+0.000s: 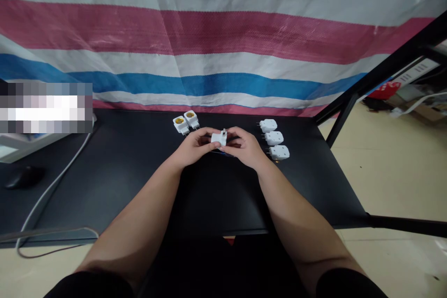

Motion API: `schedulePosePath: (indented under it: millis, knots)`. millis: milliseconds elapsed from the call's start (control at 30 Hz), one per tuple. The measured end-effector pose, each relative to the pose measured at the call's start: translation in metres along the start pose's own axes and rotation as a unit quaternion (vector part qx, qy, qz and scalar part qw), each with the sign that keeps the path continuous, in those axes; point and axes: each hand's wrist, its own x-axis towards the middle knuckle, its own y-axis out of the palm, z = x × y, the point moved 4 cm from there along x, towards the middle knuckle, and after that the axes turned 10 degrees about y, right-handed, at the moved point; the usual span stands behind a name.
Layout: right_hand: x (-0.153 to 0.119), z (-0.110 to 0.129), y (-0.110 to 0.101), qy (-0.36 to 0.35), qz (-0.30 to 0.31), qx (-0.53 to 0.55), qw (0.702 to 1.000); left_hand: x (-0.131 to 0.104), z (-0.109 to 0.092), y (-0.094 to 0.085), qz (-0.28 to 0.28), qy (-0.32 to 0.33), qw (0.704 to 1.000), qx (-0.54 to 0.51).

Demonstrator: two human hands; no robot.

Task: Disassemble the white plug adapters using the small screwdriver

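Over the middle of the table, a small white plug-in lamp holder piece (218, 138) is pinched between both hands. My left hand (193, 145) grips its left side with thumb and fingers. On its right side, my right hand (243, 145) closes around the edge near a small upright part on top. Something dark and bluish beneath the piece is too small to make out. Beyond my left hand lie two white plug-in lamp holders (180, 124) with round brass-coloured insides. Three white plug housings (274, 138) with metal pins pointing left form a column right of my right hand.
A black table (216, 205) carries everything. A small brass-coloured piece (277, 161) lies below the nearest housing. To the left are a black mouse (24, 177), a grey cable (57, 181) and a blurred-out white object. A striped sheet (209, 32) hangs behind; a black frame (370, 79) stands right.
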Motion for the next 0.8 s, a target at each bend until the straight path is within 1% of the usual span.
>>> schedulePosePath:
  millis: [200,433,633,800]
  knots:
    - [-0.0004,0.0061,0.0003,-0.015,-0.012,-0.021,1.0,-0.0007,0.0037,-0.0017,-0.006,-0.008,1.0,0.002]
    - [-0.0004,0.0044,-0.0014,-0.007,-0.002,-0.001,1.0,0.0014,-0.0004,0.0016,0.013,0.025,1.0,-0.009]
    - [-0.0006,0.0045,-0.0035,-0.005,0.007,0.0,1.0,0.0008,-0.0011,0.0012,0.015,0.02,1.0,-0.016]
    - [-0.0005,0.0063,-0.0037,0.006,0.0,-0.008,1.0,-0.0004,-0.0016,0.0036,0.033,0.011,0.999,-0.014]
